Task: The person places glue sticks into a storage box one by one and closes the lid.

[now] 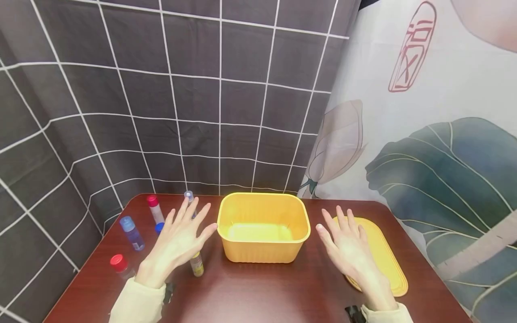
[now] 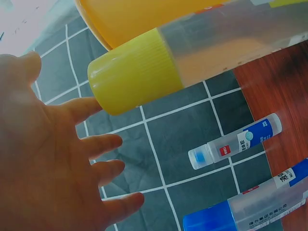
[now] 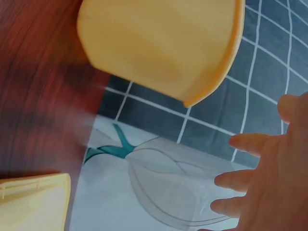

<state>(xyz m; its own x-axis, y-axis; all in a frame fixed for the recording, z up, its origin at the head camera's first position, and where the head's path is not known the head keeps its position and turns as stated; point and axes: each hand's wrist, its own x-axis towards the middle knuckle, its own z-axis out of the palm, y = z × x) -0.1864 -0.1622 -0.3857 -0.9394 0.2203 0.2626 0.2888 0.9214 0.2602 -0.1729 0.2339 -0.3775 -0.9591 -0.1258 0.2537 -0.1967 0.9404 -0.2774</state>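
My left hand [image 1: 175,244] hovers with spread fingers over several glue bottles on the left of the table. Beneath it, a yellow-capped glue bottle [image 2: 139,72] is partly hidden in the head view. A small clear glue bottle [image 2: 233,142] and a blue-capped glue bottle [image 2: 260,202] also show in the left wrist view. In the middle stands a yellow plastic bin [image 1: 262,251], with no contents visible. My right hand [image 1: 349,244], fingers extended, is right of the bin and above a yellow lid [image 1: 389,264], covering part of it. Both hands hold nothing.
Farther left stand a red-capped bottle [image 1: 155,208], a blue bottle [image 1: 132,233] and another bottle with a red cap [image 1: 119,263]. The brown table [image 1: 250,296] meets a dark grid curtain [image 1: 194,98] behind and a printed white curtain [image 1: 363,67] at right.
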